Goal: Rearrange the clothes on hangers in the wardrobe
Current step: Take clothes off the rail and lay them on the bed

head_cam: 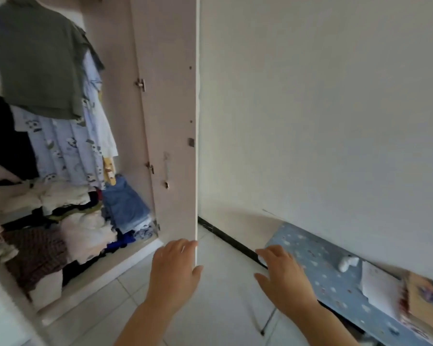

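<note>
Hanging at the upper left inside the open wardrobe (115, 58), the clothes on hangers form a tight row: a grey-green shirt (35, 58) in front, a pale blue panda-print garment (63, 148) below and behind it, a white top (103, 131) toward the wardrobe's right wall, and a dark garment (3, 138) at the far left. The hangers themselves are hidden by the cloth. Beneath the hanging row, unhung clothes lie heaped on the wardrobe floor: cream pieces (60, 196), folded blue denim (125, 203), and a brown checked fabric (35, 253). The wardrobe door (170, 121) stands open, edge-on to the camera, with two hinges and a pale handle showing on its inner face. The left hand (173, 270) rests at the door's lower edge, fingers curled around that edge and thumb on the near side, its grip closed on the door. The right hand (283, 273) hovers apart from the door, fingers spread and grip released, holding nothing. To the right, a blue spotted surface (323, 270) by the white wall (323, 108) carries a small white object (348, 262) and a sheet of paper (378, 288). Pale tiles cover the floor (223, 308). No brand, label, or legible writing can be made out.
</note>
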### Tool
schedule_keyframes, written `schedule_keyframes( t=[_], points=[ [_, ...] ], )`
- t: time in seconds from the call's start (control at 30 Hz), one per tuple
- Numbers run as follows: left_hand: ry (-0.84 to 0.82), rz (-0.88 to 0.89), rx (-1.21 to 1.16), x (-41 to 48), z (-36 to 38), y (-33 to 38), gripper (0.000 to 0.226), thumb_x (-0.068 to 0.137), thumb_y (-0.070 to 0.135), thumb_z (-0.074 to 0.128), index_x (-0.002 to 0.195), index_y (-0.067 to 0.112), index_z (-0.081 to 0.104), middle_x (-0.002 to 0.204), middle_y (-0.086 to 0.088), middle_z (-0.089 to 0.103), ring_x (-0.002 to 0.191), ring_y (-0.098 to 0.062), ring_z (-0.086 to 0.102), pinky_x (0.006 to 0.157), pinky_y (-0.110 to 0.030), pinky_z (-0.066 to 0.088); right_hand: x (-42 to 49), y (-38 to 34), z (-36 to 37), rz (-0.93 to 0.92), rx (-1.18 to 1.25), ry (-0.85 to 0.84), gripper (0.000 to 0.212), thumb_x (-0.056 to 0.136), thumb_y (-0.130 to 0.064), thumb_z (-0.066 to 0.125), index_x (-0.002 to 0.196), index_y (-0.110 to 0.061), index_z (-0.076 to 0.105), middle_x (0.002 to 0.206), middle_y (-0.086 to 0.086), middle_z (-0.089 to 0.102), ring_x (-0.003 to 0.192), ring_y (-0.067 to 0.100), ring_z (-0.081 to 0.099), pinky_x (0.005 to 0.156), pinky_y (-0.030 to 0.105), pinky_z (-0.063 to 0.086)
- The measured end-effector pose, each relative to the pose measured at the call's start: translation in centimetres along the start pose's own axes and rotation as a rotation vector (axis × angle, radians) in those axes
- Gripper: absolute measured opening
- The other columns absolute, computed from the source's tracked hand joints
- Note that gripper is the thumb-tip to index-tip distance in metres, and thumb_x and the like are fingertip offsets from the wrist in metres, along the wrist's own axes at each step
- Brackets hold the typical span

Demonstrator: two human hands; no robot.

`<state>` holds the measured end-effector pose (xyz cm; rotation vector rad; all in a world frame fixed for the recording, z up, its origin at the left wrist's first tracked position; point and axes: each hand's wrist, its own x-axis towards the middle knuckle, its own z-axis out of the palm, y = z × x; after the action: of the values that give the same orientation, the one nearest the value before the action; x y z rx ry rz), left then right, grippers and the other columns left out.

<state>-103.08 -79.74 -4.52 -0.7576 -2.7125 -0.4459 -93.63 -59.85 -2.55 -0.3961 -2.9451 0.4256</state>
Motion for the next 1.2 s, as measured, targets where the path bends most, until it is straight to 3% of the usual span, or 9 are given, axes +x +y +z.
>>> schedule_keyframes(
  t=[0.4,0.53,0.83,1.2],
  points=[
    [0.09,-0.385,0.21,12.0,-2.5,-14.9,0.051,0.091,0.046,0.042,0.138,0.031,0.03,0.137,0.013,0.039,0.127,-0.011,0.035,0.104,-0.029,0.028,23.6,-12.9,3.6,-0.499,0.01,-0.05,0.053,0.09,-0.04,0.053,0.139,-0.032,0.035,0.139,-0.009,0.037,0.124,0.011,0.041,0.106,0.025,0.03],
    [0.138,-0.481,0.246,15.7,-3.3,-19.1,0.054,0.092,0.047,0.042,0.141,0.033,0.025,0.143,0.013,0.034,0.132,-0.009,0.029,0.108,-0.028,0.021,30.8,-17.6,4.0,-0.631,0.032,-0.046,0.05,0.09,-0.039,0.054,0.137,-0.033,0.038,0.135,-0.009,0.04,0.119,0.009,0.043,0.104,0.023,0.031],
    [0.256,-0.537,0.266,24.8,-4.7,-32.1,0.047,0.093,0.044,0.041,0.137,0.034,0.031,0.137,0.014,0.039,0.127,-0.008,0.034,0.104,-0.024,0.02,44.6,-29.7,7.6,-0.79,0.04,-0.029,0.046,0.092,-0.034,0.051,0.135,-0.03,0.038,0.134,-0.007,0.04,0.115,0.014,0.046,0.098,0.023,0.037],
    [0.383,-0.504,0.222,37.6,-9.1,-48.9,0.052,0.091,0.039,0.05,0.139,0.026,0.036,0.136,0.007,0.044,0.124,-0.011,0.039,0.101,-0.023,0.022,60.4,-44.8,9.2,-0.902,0.099,0.052,0.05,0.094,-0.035,0.048,0.141,-0.03,0.031,0.139,-0.006,0.035,0.122,0.01,0.038,0.102,0.016,0.028]
  ],
)
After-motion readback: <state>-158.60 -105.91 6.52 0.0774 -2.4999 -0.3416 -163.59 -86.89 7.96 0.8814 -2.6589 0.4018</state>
